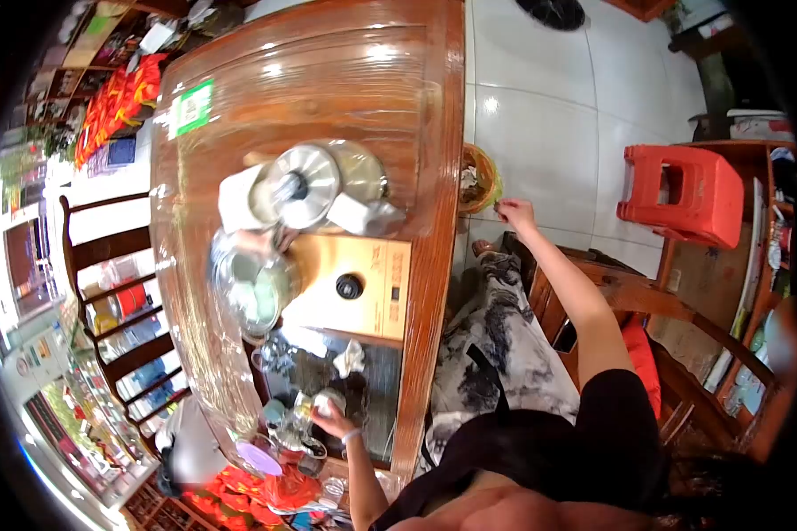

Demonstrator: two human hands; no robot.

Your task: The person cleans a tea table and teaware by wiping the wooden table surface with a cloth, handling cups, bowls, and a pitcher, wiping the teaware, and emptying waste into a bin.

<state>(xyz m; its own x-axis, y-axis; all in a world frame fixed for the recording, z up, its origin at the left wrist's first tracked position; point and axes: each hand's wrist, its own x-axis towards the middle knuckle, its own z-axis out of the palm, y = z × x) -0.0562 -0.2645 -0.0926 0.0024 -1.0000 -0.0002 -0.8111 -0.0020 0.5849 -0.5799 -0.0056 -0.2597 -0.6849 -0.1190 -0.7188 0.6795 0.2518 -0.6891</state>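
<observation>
My left hand [335,419] reaches over the dark tea tray [376,398], its fingers closed around a small whitish round thing [329,402], perhaps a cup. Beside it stand small glass vessels [292,434] and a bluish cup [274,412]. A crumpled white tissue [350,357] lies on the tray. My right hand [516,215] is held out over the floor, next to a yellowish waste bin [484,190] at the table's edge. Its fingertips are pinched together. Whatever they hold is too small to make out.
On the wooden table [328,97] stand a steel-lidded pot [305,181], a glass bowl [255,292] with pale green things inside, and a light wooden board [376,288]. A hand [259,241] shows near the bowl. A red stool [682,195] stands on the tiled floor.
</observation>
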